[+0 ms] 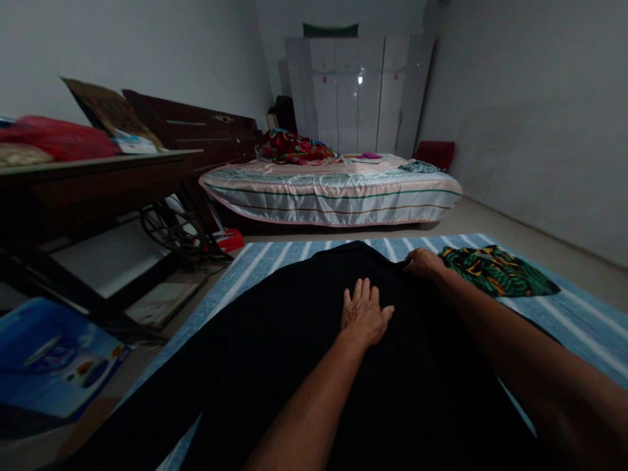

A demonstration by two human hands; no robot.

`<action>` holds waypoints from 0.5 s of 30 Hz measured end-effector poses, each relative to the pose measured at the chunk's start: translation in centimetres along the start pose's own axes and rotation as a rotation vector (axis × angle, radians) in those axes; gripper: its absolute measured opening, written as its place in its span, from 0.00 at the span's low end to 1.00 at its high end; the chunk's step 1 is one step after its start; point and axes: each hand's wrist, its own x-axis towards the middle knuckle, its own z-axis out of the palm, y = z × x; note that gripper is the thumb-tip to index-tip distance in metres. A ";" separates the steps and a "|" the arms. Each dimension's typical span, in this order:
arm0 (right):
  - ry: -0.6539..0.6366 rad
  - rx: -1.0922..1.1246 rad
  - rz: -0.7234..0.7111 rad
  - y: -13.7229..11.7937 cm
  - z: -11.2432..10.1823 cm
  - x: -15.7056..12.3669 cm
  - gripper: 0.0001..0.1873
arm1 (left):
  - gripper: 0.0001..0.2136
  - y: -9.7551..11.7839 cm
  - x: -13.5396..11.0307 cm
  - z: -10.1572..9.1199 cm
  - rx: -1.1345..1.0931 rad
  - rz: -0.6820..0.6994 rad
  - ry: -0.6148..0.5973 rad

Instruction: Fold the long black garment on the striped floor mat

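A black long-sleeved garment [294, 327] lies spread over a blue-and-white striped sheet [230, 288]. My left hand [364, 313] rests flat on the middle of its upper part, fingers stretched out. At the garment's upper right edge, my right hand [424, 263] pinches the black cloth between thumb and fingers. Just right of that hand sits a crumpled green, black and yellow patterned cloth [500, 271]. The garment's dark folds are hard to make out, and its lower part runs out of view beneath my forearms.
Beyond the sheet stands a bed with a shiny striped cover [333, 196] and a red floral blanket [294, 147]. A treadle sewing-machine table [98, 170] is at left, above a blue box [53, 360]. White wardrobes [343, 91] line the back.
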 end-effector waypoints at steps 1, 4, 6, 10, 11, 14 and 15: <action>-0.007 0.007 0.003 -0.1 -0.3 0.2 0.16 | 0.29 0.0 0.0 0.0 0.002 0.004 0.000; -0.013 0.009 -0.009 -0.2 -1.2 0.7 0.15 | 0.29 -0.1 0.1 0.1 0.005 0.019 0.000; 0.016 -0.010 -0.011 0.1 -1.5 0.8 0.13 | 0.30 -0.1 0.1 0.1 0.001 0.031 -0.008; 0.068 -0.062 0.027 1.3 -1.0 0.3 0.14 | 0.29 -0.2 0.1 0.0 0.000 0.045 -0.033; 0.071 -0.072 0.030 1.4 -0.7 0.1 0.14 | 0.28 -0.1 0.1 0.0 0.001 0.046 -0.037; 0.111 -0.103 0.001 1.2 -0.2 -0.6 0.16 | 0.28 -0.1 0.1 -0.1 -0.002 0.043 -0.044; 0.139 -0.115 -0.025 0.8 -0.2 -0.9 0.17 | 0.28 -0.1 0.1 -0.1 -0.004 0.043 -0.044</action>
